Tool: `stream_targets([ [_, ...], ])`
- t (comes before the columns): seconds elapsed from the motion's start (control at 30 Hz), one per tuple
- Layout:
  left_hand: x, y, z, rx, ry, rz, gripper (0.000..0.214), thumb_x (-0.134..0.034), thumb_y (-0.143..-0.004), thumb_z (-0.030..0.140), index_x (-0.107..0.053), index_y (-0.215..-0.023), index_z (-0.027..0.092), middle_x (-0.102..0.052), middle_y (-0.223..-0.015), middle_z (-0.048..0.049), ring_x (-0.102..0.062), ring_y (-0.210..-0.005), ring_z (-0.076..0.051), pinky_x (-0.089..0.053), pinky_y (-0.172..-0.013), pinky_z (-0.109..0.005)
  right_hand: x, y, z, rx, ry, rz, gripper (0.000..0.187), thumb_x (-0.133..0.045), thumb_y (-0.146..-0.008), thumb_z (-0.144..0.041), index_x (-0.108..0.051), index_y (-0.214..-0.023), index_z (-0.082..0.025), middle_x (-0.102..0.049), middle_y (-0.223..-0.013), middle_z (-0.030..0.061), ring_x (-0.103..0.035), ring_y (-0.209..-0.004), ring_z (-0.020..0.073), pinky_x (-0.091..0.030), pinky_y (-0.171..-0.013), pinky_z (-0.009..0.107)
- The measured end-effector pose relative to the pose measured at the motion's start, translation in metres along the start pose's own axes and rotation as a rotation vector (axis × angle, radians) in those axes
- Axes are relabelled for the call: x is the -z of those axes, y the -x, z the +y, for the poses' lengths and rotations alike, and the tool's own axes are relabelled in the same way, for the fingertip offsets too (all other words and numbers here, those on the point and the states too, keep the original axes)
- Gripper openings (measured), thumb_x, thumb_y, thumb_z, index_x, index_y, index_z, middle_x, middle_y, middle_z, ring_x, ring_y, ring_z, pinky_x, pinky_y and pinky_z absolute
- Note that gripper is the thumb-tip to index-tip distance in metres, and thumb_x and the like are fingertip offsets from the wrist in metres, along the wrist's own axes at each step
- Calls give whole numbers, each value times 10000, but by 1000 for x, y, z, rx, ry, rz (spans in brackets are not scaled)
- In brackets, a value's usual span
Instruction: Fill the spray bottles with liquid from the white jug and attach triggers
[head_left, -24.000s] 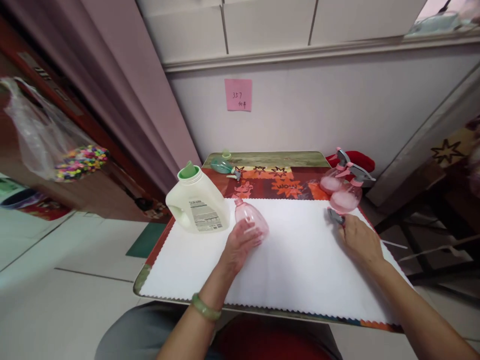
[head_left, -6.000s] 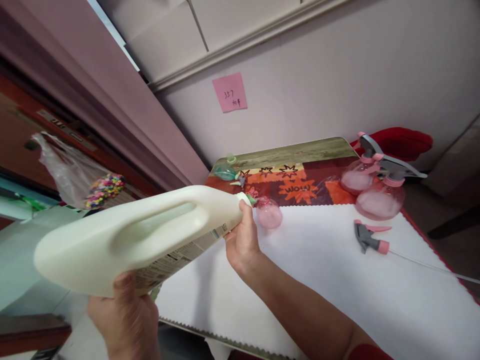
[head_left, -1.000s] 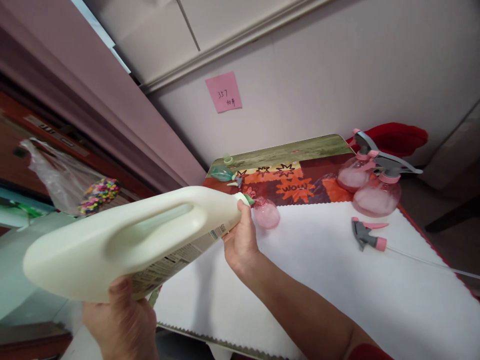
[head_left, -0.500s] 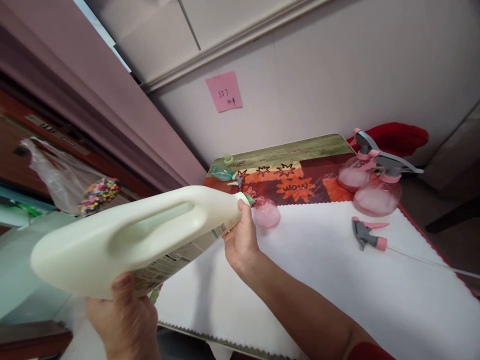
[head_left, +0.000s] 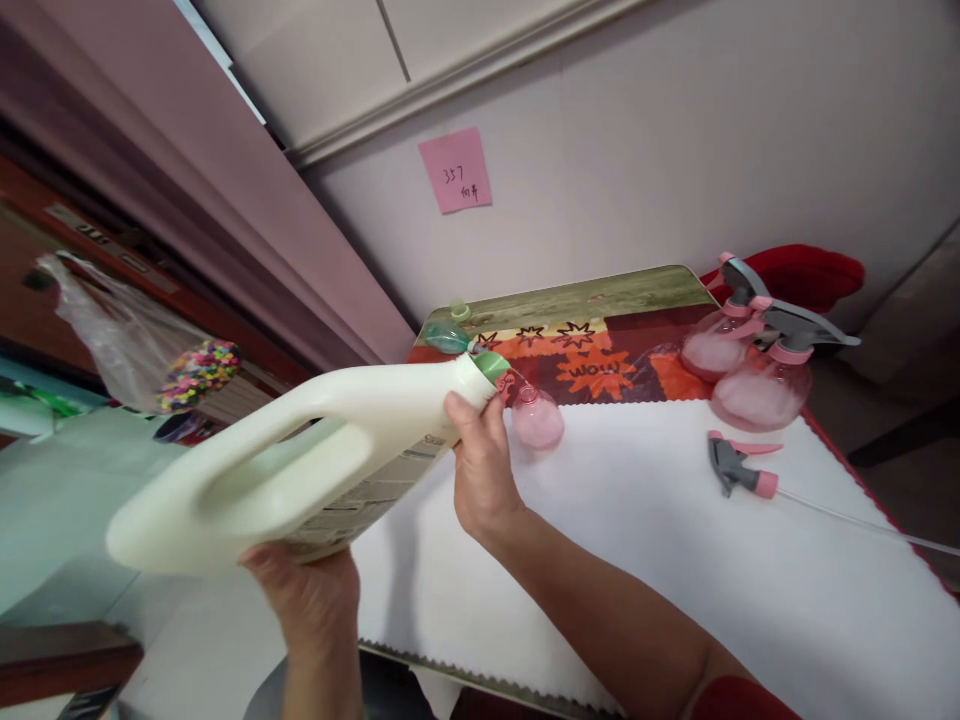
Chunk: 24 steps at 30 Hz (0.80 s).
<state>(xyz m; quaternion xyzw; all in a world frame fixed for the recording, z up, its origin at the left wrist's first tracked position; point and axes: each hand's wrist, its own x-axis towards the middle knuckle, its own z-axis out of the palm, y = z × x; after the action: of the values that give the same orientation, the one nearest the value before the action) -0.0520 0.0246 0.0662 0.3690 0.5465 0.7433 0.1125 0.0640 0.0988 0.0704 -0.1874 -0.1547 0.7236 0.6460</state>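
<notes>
My left hand (head_left: 307, 590) grips the underside of a large white detergent jug (head_left: 300, 465) held on its side above the table's left edge. The jug's green spout (head_left: 491, 366) points right, just above the neck of a small open pink bottle (head_left: 536, 418) that stands on the white cloth (head_left: 637, 540). My right hand (head_left: 480, 470) is closed around the jug's neck beside the pink bottle. A loose grey and pink spray head (head_left: 739, 475) with a long tube lies on the cloth to the right.
Two pink spray bottles (head_left: 757, 385) with trigger heads stand at the table's right back corner. A green bottle (head_left: 446, 338) and a green cap lie at the back left. A pink note (head_left: 455, 170) is stuck on the wall. A plastic bag (head_left: 142, 340) hangs at left.
The jug's base has dropped and swung toward me, so the spout end now sits higher and tips up from the pink bottle. My left hand moved right under the jug.
</notes>
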Motion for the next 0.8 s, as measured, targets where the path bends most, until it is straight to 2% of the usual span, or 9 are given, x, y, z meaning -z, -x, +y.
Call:
stream_targets([
  [0.1, -10, 10, -17, 50, 219, -61, 765, -655, -713, 799, -610, -1316, 330, -577, -1483, -28, -448, -1435, -319, -442, -1146, -466, 0, 5, -2, 119, 150, -230, 852, -803, -733, -305, -406, -1486, -279, -604, -1440, 58, -607, -1266, 219, -476, -1100, 402],
  [0.17, -9, 15, -35, 119, 276, -23, 745, -599, -746, 815, -630, -1299, 317, -562, -1505, -22, -443, -1443, -304, -438, -1150, -422, 6, 4, 5, 148, 270, -293, 960, -857, -671, -287, -377, -1503, -283, -557, -1490, 68, -561, -1328, 231, -448, -1127, 410],
  [0.27, -3, 21, -61, 213, 333, 34, 661, -528, -823, 787, -679, -1229, 288, -615, -1451, -39, -505, -1395, -285, -480, -1097, -353, 23, -3, 29, 34, 465, -306, 942, -916, -570, -321, -482, -1404, -278, -658, -1337, 63, -628, -1212, 246, -509, -1036, 419],
  [0.37, 2, 23, -81, 294, 374, 63, 628, -429, -899, 751, -718, -1149, 253, -654, -1393, -77, -555, -1344, -296, -522, -1023, -361, 43, -12, 56, -93, 697, -344, 880, -959, -441, -336, -582, -1232, -260, -721, -1120, 36, -672, -1037, 261, -538, -934, 442],
  [0.47, 0, 23, -97, 385, 428, 125, 668, -410, -887, 779, -724, -1113, 234, -670, -1358, -101, -561, -1336, -290, -516, -1027, -371, 58, -20, 71, -64, 831, -407, 803, -948, -430, -336, -596, -1147, -256, -710, -1059, 14, -660, -968, 247, -527, -911, 440],
  [0.6, -1, 18, -124, 490, 386, 189, 621, -557, -819, 766, -710, -1070, 219, -705, -1261, -123, -598, -1277, -278, -509, -1042, -402, 70, -27, 78, 63, 919, -345, 733, -913, -504, -338, -582, -1153, -259, -694, -1059, 7, -642, -965, 238, -515, -911, 417],
  [0.7, 10, 13, -143, 522, 268, 236, 483, -714, -806, 584, -677, -1054, 172, -702, -1181, -149, -648, -1158, -268, -513, -1014, -427, 81, -32, 86, 134, 1001, -247, 747, -892, -555, -330, -554, -1216, -252, -685, -1122, 31, -634, -1022, 253, -505, -938, 427],
  [0.8, 25, 13, -158, 471, 101, 330, 436, -793, -789, 404, -603, -1126, 201, -637, -1225, -103, -627, -1141, -203, -472, -1037, -385, 91, -36, 98, 198, 1047, -213, 791, -889, -583, -330, -529, -1282, -241, -663, -1230, 73, -615, -1126, 279, -485, -999, 455],
])
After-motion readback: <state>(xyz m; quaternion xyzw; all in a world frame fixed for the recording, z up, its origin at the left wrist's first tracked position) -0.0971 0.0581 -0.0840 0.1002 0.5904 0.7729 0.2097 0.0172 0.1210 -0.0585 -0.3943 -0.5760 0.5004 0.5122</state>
